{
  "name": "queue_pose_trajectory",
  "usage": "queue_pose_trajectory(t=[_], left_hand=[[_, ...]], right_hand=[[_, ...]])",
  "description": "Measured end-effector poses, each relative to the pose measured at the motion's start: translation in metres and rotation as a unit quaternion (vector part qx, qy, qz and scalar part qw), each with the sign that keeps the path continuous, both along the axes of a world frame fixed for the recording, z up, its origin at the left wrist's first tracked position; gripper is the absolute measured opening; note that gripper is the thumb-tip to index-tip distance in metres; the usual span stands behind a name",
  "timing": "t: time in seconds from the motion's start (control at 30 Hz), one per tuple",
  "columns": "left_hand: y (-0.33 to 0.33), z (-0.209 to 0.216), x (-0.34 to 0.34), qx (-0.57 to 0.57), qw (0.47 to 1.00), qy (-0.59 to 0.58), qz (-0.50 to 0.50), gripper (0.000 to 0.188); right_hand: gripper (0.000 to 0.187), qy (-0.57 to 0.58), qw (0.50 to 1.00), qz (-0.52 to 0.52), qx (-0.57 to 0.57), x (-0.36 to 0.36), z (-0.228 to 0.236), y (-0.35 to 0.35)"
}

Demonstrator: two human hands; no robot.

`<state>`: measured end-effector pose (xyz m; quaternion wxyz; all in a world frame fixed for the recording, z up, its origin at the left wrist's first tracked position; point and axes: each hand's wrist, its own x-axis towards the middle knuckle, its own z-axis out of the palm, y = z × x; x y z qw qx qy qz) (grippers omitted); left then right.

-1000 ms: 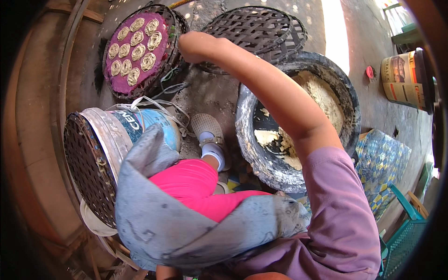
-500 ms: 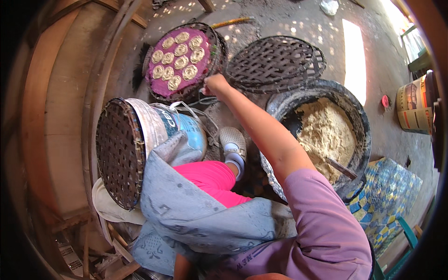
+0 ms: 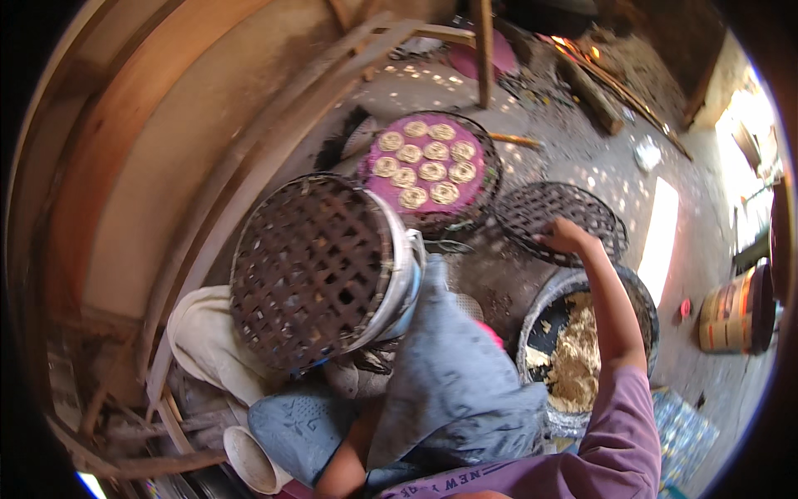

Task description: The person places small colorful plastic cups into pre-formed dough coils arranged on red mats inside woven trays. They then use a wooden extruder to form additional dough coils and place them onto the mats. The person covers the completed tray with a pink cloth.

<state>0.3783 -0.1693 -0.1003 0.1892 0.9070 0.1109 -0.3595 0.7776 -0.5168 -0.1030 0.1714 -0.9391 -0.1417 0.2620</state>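
My right hand point(image 3: 565, 236) reaches over an empty dark woven tray point(image 3: 573, 208) on the floor. Its fingers are curled; whether they grip anything I cannot make out. To the left of that tray, a round woven tray point(image 3: 485, 195) carries a purple sheet point(image 3: 389, 190) with several pale coils of noodle-like dough point(image 3: 432, 170). Below my right arm stands a dark round tub point(image 3: 536, 320) holding crumbly pale dough point(image 3: 578, 353). My left forearm point(image 3: 349, 453) rises from the lower edge, and the hand is hidden behind a grey-blue cloth point(image 3: 465, 349) over my lap.
Another dark woven tray point(image 3: 312, 270) covers a white-and-blue bucket point(image 3: 386, 270) at left. Pale cloth point(image 3: 216, 333) lies beside it. A wooden frame point(image 3: 274, 158) runs along the left wall. Burning wood point(image 3: 594, 54) is at the far right, and a lidded bucket point(image 3: 731, 312) stands right.
My view has shifted left and farther up, bringing the fire into sight. My right hand has moved from beside the dough-coil tray to above the empty woven tray.
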Motion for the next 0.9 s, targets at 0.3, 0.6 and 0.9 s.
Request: queue_pose_trajectory(t=[0.3, 0.6, 0.9], left_hand=[[0.072, 0.003, -0.014, -0.335, 0.859, -0.253, 0.293, 0.031], [0.110, 0.076, -0.032, -0.676, 0.376, -0.354, 0.525, 0.041], [0.115, 0.106, -0.008, -0.750, 0.277, -0.335, 0.498, 0.047]], right_hand=[[0.035, -0.111, 0.994, 0.000, -0.004, -0.039, 0.028, 0.022], [0.025, -0.180, 0.971, 0.094, -0.125, -0.029, 0.039, 0.011], [0.026, -0.357, 0.914, -0.124, 0.145, 0.020, 0.070, -0.100]])
